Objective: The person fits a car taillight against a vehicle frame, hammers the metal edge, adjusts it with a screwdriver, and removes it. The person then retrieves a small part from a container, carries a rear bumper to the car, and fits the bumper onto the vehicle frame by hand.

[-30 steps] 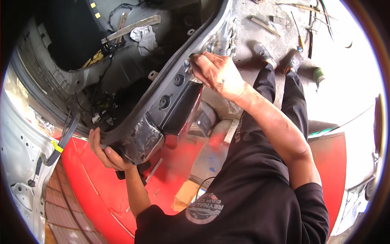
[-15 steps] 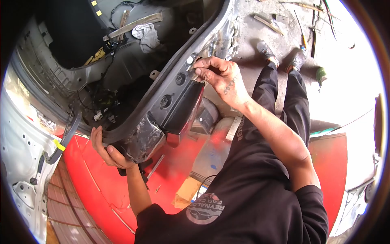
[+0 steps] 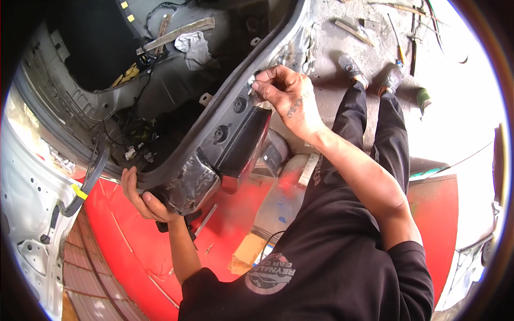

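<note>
Right fingers: thumb and forefinger of the right hand point(image 3: 300, 107) draw nearly together at a small pale piece point(image 3: 251, 81), just above the lamp point(image 3: 243, 140); I cannot tell if they clamp it. The bent fingertips probably suit so small a piece.
Left fingers: the left hand point(image 3: 152, 206) cups the scuffed corner piece point(image 3: 187, 184), below and left of the lamp, thumb a little apart from the fingers, not closed around it, likely to steady that end.
Lamp: against the grey pillar point(image 3: 184, 152), dark face and red edge outward, between the two hands; neither hand grips it.
Round fittings: on the pillar, left of the lamp point(image 3: 239, 104) point(image 3: 220, 134).
Rag: inside the body, above and left of the lamp point(image 3: 194, 49), beside a wooden strip point(image 3: 184, 33).
Red panel: below the lamp point(image 3: 126, 230).
Shoes: on the floor, above and right of the lamp point(image 3: 350, 68) point(image 3: 392, 79).
Count: hands two, lamp one, pale piece one, corner piece one, round fittings two, rag one, shoes two.
</note>
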The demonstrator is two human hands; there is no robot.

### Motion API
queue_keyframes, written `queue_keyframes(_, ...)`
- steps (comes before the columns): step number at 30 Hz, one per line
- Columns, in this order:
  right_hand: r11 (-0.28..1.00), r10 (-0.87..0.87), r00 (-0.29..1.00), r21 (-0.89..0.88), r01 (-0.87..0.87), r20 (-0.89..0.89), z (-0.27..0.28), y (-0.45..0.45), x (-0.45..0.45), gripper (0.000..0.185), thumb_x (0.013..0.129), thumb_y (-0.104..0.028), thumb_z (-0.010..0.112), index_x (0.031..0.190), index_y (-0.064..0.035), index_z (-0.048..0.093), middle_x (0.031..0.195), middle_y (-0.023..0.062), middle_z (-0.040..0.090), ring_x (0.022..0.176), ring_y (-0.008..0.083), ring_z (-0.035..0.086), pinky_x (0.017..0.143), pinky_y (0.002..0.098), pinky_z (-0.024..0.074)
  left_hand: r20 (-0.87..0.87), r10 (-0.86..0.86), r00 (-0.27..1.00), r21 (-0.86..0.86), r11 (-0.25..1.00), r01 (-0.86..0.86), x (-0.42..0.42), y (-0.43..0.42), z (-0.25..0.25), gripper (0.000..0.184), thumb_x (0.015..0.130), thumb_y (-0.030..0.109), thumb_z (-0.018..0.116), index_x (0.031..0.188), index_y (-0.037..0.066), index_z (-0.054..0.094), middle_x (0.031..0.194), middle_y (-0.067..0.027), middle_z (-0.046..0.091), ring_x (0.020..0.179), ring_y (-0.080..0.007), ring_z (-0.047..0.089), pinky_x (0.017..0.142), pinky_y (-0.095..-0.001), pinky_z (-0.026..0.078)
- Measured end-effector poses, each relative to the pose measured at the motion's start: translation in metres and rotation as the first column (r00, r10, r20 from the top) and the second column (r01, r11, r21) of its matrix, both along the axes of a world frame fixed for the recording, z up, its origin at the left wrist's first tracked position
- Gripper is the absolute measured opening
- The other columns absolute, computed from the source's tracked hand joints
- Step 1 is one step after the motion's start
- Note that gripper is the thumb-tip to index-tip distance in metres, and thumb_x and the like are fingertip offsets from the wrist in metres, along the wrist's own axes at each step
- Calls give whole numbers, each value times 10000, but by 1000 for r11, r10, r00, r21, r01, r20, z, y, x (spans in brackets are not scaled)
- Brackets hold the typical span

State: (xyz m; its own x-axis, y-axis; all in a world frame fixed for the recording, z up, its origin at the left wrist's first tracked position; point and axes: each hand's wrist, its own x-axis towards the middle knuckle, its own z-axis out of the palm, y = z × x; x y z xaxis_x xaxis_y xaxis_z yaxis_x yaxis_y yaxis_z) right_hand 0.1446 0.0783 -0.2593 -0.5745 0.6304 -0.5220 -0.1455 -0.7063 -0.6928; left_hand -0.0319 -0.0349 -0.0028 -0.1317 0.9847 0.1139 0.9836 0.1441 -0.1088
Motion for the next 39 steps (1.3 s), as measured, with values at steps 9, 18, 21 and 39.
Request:
queue_keyframes(9, 998, 56, 998, 35, -57, 17, 7, 7, 3, 109, 937, -61, 696, 1000, 25, 672, 770, 42, 689, 707, 65, 603, 669, 255, 503, 72, 27, 997, 82, 996, -33, -6, -9, -2, 497, 973, 235, 358, 1222, -137, 575, 1234, -260, 605, 1208, -416, 533, 1077, -561, 397)
queue_keyframes(18, 952, -5, 1000, 306, 4, 3, -6, 1, 3, 143, 914, -50, 678, 1033, 24, 652, 902, 172, 723, 809, 299, 714, 726, 365, 553, -52, -73, 996, -24, 997, 72, -6, -5, 3, 314, 1070, 191, 344, 1346, 59, 414, 1256, -290, 585, 1126, -445, 574, 984, -610, 461)
queue_keyframes(21, 947, -44, 999, 316, 49, -24, -8, -2, 3, 145, 904, -59, 675, 1021, 22, 647, 917, 199, 717, 824, 361, 717, 731, 401, 560, -50, -90, 995, -28, 996, 88, -6, -6, 4, 309, 1073, 190, 350, 1354, 71, 400, 1258, -294, 581, 1113, -452, 580, 972, -615, 469)
queue_keyframes(39, 803, -40, 992, 594, -40, 121, 3, 5, 9, 170, 897, -3, 688, 1066, 1, 674, 950, 147, 713, 827, 269, 714, 711, 337, 560, 57, 35, 998, 109, 993, -41, -5, -9, -3, 484, 967, 218, 369, 1224, -136, 575, 1218, -257, 623, 1202, -421, 543, 1064, -543, 415)
